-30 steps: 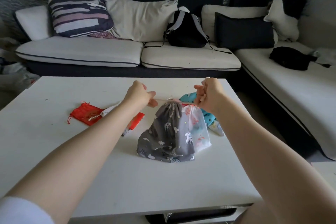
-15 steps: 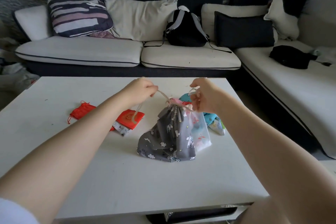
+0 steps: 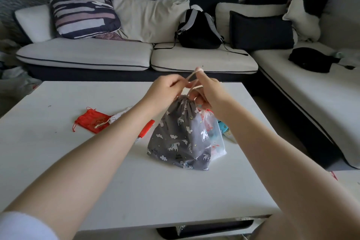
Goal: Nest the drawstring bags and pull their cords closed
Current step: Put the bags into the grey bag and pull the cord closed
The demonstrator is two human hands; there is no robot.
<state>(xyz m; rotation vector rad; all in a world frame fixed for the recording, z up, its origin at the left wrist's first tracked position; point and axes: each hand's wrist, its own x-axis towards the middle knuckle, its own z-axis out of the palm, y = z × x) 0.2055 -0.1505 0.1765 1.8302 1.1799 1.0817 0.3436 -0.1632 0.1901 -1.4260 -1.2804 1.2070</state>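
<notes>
Grey unicorn-print drawstring bag [image 3: 181,138] standing mid-bench [image 3: 58,161], neck gathered tight, translucent pouch [image 3: 214,138] against its right side. Left hand [image 3: 165,91] and right hand [image 3: 206,91] above it, each pinching the pale cord [image 3: 191,75].

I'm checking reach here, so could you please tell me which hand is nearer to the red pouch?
Left. The left hand grips the cord above the grey bag, up and to the right of the red pouch; the right hand is farther right, beyond it.
</notes>
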